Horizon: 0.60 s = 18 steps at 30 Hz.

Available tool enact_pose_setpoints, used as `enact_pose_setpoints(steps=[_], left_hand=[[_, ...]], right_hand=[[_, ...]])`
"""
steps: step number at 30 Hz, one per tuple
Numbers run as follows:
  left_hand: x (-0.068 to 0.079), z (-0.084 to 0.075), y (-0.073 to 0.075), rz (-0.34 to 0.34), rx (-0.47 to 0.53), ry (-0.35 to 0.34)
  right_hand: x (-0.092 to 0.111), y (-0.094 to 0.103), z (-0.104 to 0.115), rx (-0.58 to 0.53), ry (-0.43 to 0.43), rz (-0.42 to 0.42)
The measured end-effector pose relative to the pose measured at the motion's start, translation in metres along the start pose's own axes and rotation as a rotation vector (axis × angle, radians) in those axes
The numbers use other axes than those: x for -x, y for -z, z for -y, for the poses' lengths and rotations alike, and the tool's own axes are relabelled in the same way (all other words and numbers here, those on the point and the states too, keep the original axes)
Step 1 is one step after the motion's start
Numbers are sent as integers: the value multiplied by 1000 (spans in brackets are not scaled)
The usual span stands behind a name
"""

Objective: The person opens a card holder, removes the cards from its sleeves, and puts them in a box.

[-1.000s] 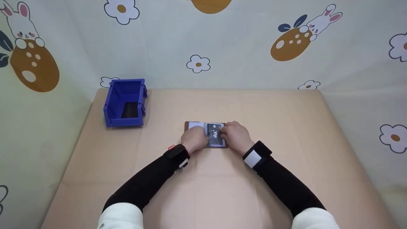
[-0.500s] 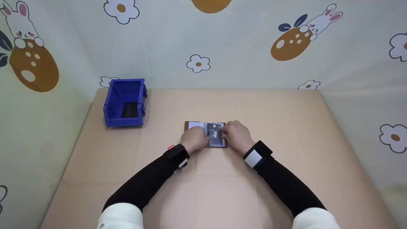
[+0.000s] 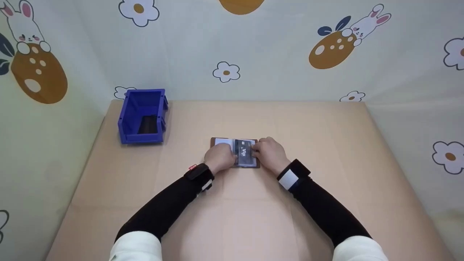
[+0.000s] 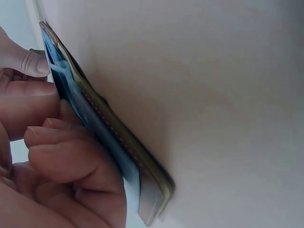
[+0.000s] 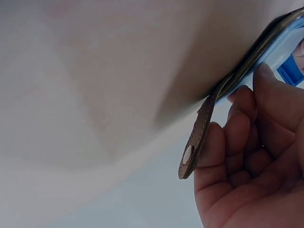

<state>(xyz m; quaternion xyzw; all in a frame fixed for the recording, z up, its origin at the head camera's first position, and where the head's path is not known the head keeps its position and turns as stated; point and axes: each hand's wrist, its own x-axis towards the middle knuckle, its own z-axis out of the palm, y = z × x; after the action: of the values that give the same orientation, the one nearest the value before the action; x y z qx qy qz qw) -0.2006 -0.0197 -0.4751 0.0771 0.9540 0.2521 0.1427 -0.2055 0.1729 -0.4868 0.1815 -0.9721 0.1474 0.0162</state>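
A brown card holder lies spread flat on the table, its clear sleeves showing. On its right side a dark card marked "Vip" sits at a sleeve. My left hand covers part of the left page and pinches the card's left edge; in the left wrist view its fingers are curled beside the sleeves. At the right edge my right hand grips the holder, thumb on the sleeve. The right wrist view shows the holder's snap strap sticking out by the curled fingers. Fingertip contact is partly hidden.
A blue bin stands at the table's back left, with a dark flat item inside it. The beige table meets a patterned cloth backdrop at the back and sides.
My left hand has shifted slightly left, and the Vip card has slid a little left with it. The right hand and the card holder stay nearly where they were.
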Motion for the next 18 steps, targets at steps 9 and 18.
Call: enact_pose_setpoints(steps=[9,18], left_hand=[[3,11,7,-17,17,-31],[5,20,14,-15,64,-50]], right_hand=[[1,1,1,24,12,-7],[2,2,1,34,25,-14]])
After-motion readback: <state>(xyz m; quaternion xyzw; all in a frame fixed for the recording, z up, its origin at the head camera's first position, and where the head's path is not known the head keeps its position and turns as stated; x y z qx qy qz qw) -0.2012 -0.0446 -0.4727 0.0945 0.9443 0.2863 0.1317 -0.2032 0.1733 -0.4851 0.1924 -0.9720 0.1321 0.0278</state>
